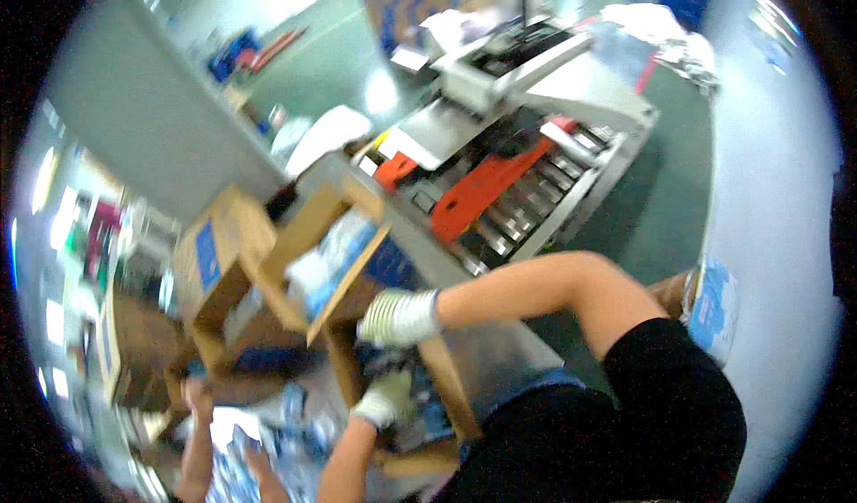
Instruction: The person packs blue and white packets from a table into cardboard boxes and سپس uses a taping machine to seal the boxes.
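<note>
At the lower middle of the view, the near box (pixel 449 378) stood with its flaps up, and both gloved hands were at it. The left hand (pixel 386 400) reached down inside, over dark, blurred contents (pixel 430 414); whether its fingers were apart or closed on something, I cannot tell. The right hand (pixel 399 317) was by the rim toward the far box (pixel 308 220), fingers seemingly curled, though blur hid whether they gripped anything.

Judging by how things lay, the work was partway along: the near box was at least partly filled but open, and the far box held blue-and-white packets (pixel 335 257) with its flaps also unfolded. Closing both was apparently left to do. Loose packs (pixel 290 400) lay to the left, near a co-worker's bare hand (pixel 198 396).

Room was tight on that side, with the far box's flap jutting close above the right hand. To the right, a strip of desk (pixel 500 351) gave the easiest space, up to its edge by the person's body. Beyond the desk, the machine (pixel 486 195) with red arms and rollers bounded the upper side.
</note>
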Action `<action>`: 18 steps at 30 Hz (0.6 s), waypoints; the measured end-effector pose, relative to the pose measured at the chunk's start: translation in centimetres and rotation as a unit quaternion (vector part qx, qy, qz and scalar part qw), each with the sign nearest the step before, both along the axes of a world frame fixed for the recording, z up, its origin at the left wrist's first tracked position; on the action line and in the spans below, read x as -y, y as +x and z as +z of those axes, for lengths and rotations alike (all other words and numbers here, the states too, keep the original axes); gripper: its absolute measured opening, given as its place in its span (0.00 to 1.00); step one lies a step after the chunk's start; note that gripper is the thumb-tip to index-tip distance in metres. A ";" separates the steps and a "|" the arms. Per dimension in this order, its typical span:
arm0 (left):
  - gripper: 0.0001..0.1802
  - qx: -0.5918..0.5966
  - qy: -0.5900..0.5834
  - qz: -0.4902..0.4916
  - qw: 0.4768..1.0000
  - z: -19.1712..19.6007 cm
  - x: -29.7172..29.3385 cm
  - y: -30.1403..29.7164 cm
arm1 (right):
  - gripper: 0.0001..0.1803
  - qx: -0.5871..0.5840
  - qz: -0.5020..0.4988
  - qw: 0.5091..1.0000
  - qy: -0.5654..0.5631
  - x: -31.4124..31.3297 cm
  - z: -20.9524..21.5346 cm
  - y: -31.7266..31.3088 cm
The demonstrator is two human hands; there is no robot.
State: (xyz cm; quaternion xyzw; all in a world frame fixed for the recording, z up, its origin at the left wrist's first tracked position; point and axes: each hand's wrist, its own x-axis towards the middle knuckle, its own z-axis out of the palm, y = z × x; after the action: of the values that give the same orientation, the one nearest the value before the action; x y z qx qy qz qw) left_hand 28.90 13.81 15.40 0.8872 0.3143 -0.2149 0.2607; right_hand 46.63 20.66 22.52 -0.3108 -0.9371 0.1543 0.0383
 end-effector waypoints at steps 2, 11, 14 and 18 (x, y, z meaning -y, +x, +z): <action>0.42 -0.023 -0.098 0.075 0.992 3.7 0.5 1.8 | 0.05 -0.116 -0.003 0.990 0.078 -0.1 0.1 0.8; 0.34 -0.077 -0.012 0.066 0.995 4.0 0.9 0.6 | 0.27 0.192 0.005 0.979 -0.070 1.6 -0.6 -0.5; 0.18 -0.051 0.119 0.052 0.990 4.5 0.9 0.6 | 0.33 0.052 -0.054 0.996 -0.037 1.2 -1.9 0.6; 0.13 -0.002 0.206 0.064 0.977 5.7 1.2 -0.4 | 0.18 0.068 0.042 0.992 -0.100 1.6 -1.5 -0.5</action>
State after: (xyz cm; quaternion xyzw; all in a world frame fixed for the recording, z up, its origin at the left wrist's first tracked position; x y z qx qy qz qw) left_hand 28.55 12.56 21.10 0.8995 0.4084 -0.1299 0.0854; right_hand 46.11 19.10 21.06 -0.2835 -0.9296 0.2271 -0.0629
